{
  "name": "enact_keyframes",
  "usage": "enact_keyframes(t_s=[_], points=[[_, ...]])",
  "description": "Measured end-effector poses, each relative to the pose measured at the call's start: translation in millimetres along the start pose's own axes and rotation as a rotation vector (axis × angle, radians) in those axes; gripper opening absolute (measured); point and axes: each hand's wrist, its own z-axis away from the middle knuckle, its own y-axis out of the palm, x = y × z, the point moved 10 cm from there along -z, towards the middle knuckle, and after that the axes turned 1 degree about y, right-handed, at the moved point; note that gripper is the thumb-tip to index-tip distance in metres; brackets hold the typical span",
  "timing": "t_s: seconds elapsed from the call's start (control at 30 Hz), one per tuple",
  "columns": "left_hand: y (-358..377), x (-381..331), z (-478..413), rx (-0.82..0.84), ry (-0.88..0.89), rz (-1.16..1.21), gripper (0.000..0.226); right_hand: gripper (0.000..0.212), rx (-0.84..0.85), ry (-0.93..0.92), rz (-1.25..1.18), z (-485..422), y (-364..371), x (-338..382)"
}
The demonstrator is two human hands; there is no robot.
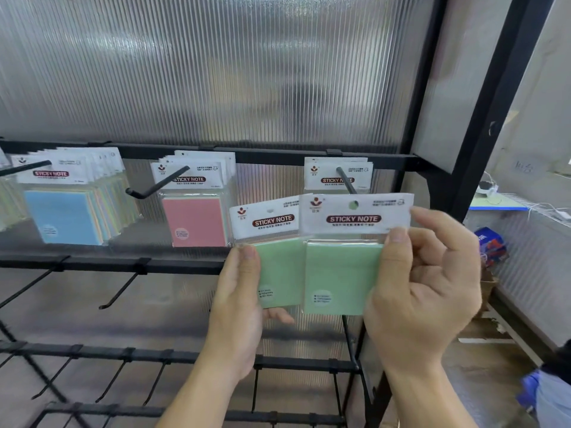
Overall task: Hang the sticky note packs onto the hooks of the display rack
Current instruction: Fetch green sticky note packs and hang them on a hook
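I hold two green sticky note packs in front of the rack. My left hand grips the left green pack by its left edge. My right hand pinches the right green pack, thumb on its front, and this pack overlaps the left one. The hole in its white header sits just below the tip of the right hook, which carries a few packs behind. The middle hook holds pink-fronted packs. A blue-fronted stack hangs at the left.
The black rack frame rises at the right. Lower rails carry several bare hooks. A ribbed translucent panel backs the rack. A blue and red package lies beyond the frame at the right.
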Motion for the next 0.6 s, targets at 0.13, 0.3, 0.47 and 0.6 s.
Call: enact_keyframes(t_s=[0.13,0.3,0.47,0.6], points=[[-2.6,-1.6,-0.2,-0.018,0.001,-0.007,0.039,0.027,0.035,-0.051,0.134,-4.9,2.2,3.1],[-4.7,-1.2,-1.1,-0.026,-0.003,-0.012,0.039,0.027,0.025,-0.061,0.160,-6.8,1.2,3.4],[-6.1,0.0,-2.2,-0.027,0.003,-0.012,0.039,0.028,0.030,-0.065,0.187,-8.2,0.8,5.9],[-7.5,1.2,-3.9,-0.038,0.002,-0.018,0.041,0.029,0.067,-0.073,0.232,-9.8,4.8,4.4]])
